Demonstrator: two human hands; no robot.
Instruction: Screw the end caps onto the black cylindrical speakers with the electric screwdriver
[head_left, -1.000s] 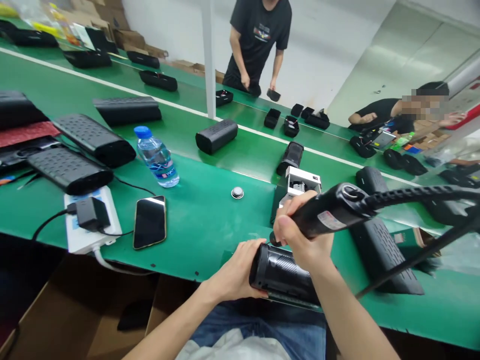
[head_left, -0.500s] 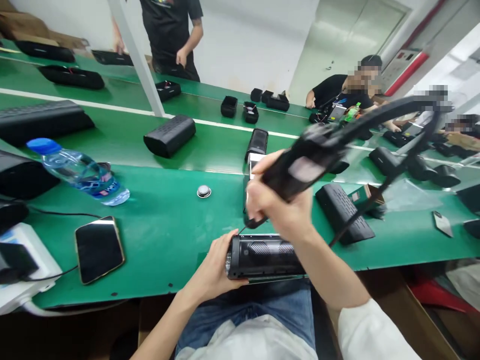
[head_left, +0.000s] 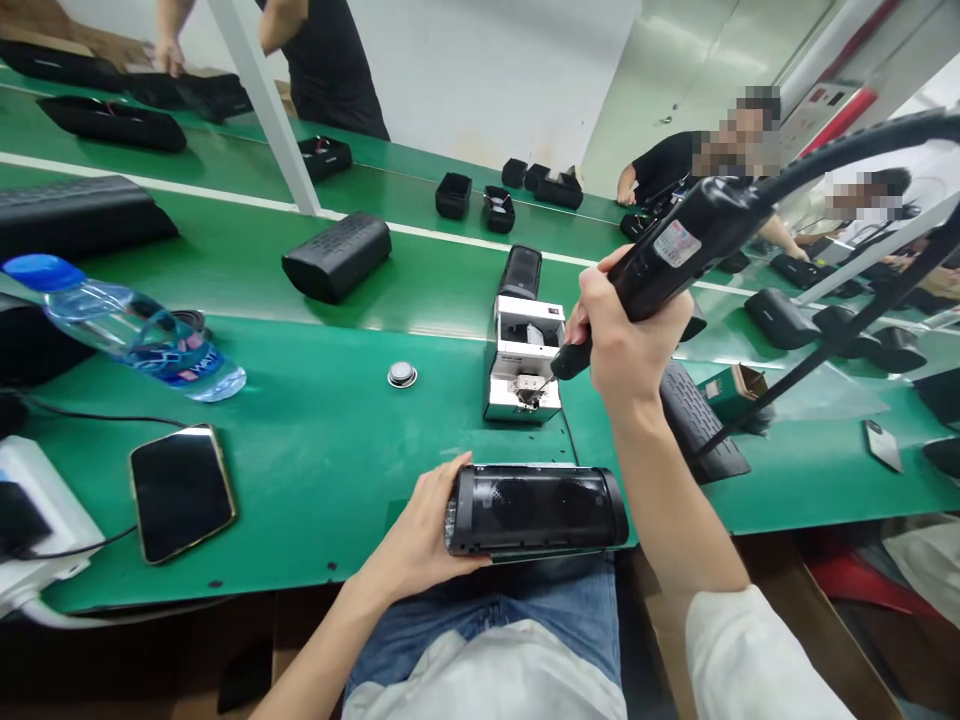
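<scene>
Lower middle of the frame, near edge of the counter (head_left: 315, 420): black speaker unit (head_left: 536, 510) lies lengthwise, left hand (head_left: 427, 525) wrapped round its left end, gripping. Right of centre, right hand (head_left: 637, 340) is closed round a corded electric driver (head_left: 667, 255), tilted, bit (head_left: 543, 390) aimed down-left at the front of the small white machine (head_left: 527, 360) beyond the unit. From where I stand, can't tell if the tip touches. Step in hand, my read: loading the bit there. Next move calls for a clean pick-up and lift, unit held steady. Round metal disc (head_left: 402, 375) sits left of the machine. Farther: black casing (head_left: 337, 257), upper middle; co-worker (head_left: 334, 75) in black, upper left.
</scene>
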